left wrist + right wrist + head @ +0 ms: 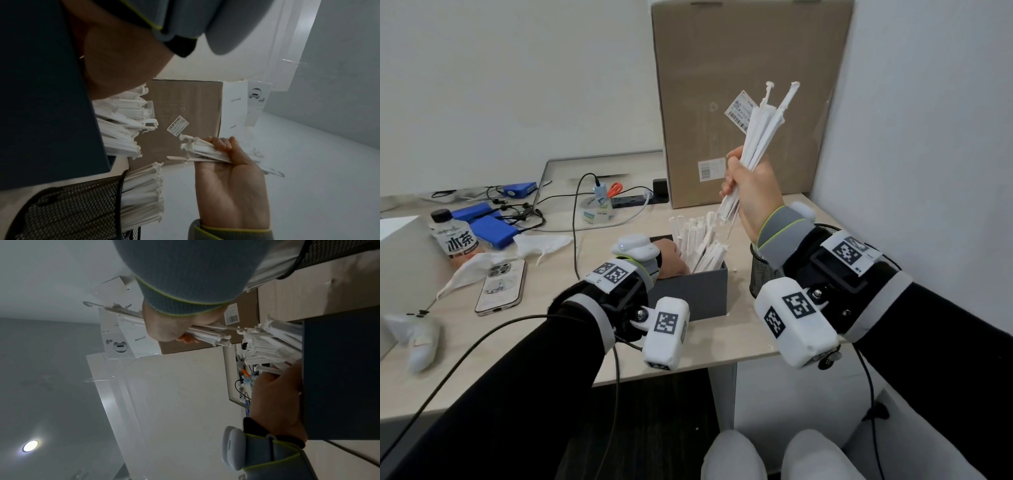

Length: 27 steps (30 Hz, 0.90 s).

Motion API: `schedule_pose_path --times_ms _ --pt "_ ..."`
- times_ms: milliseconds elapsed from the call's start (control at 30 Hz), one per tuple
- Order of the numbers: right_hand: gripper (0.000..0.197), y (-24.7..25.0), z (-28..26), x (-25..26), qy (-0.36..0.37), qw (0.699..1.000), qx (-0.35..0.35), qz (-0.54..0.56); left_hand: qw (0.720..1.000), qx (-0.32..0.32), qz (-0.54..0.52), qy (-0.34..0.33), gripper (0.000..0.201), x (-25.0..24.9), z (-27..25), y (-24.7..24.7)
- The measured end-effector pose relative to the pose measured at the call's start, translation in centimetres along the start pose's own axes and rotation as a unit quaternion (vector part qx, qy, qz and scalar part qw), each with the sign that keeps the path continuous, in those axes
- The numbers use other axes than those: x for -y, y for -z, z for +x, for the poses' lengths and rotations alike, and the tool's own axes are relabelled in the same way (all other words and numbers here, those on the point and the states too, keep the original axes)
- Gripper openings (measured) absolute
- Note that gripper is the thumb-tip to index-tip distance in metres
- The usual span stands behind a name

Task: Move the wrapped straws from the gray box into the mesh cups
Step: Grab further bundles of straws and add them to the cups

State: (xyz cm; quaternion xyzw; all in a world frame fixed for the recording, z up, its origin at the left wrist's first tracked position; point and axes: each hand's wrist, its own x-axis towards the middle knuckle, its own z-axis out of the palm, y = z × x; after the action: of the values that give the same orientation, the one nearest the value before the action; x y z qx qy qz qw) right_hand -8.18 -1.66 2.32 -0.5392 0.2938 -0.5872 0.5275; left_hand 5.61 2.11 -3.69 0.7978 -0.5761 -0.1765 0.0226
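My right hand (750, 185) is raised above the table and grips a bundle of white wrapped straws (760, 137), which point up and away. Their lower ends hang just above the gray box (695, 294). Many more wrapped straws (698, 240) stand in that box. My left hand (667, 260) sits at the box's left rim and grips its wall; its fingers are mostly hidden. The black mesh cup (767, 270) stands right of the box, largely behind my right wrist. In the left wrist view the mesh cup (72, 211) holds several straws (141, 194).
A tall cardboard box (743, 85) leans against the wall behind the gray box. A white wall (928, 137) closes the right side. Left on the table (571, 342) lie a phone (501, 287), a bottle (457, 236), a tape roll (595, 212), blue packs (489, 231) and cables.
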Motion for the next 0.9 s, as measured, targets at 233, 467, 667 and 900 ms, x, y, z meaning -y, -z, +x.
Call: schedule_pose_path --times_ms 233,467,667,900 --pt "0.017 0.1 -0.8 -0.3 0.006 1.000 -0.003 -0.027 0.970 -0.067 -0.234 0.002 0.012 1.0 -0.5 2.2" --pt "0.022 -0.3 -1.2 -0.5 0.035 0.990 0.020 -0.133 0.876 -0.177 -0.438 -0.099 0.008 -0.4 -3.5 6.6" --pt "0.022 0.3 -1.7 0.5 0.042 0.984 0.088 -0.146 0.853 -0.200 -0.447 -0.179 0.003 -3.9 -5.7 8.7" --pt "0.019 3.8 -1.2 2.6 0.075 0.976 0.113 -0.169 0.861 -0.250 -0.382 -0.226 0.017 -9.3 -7.1 9.6"
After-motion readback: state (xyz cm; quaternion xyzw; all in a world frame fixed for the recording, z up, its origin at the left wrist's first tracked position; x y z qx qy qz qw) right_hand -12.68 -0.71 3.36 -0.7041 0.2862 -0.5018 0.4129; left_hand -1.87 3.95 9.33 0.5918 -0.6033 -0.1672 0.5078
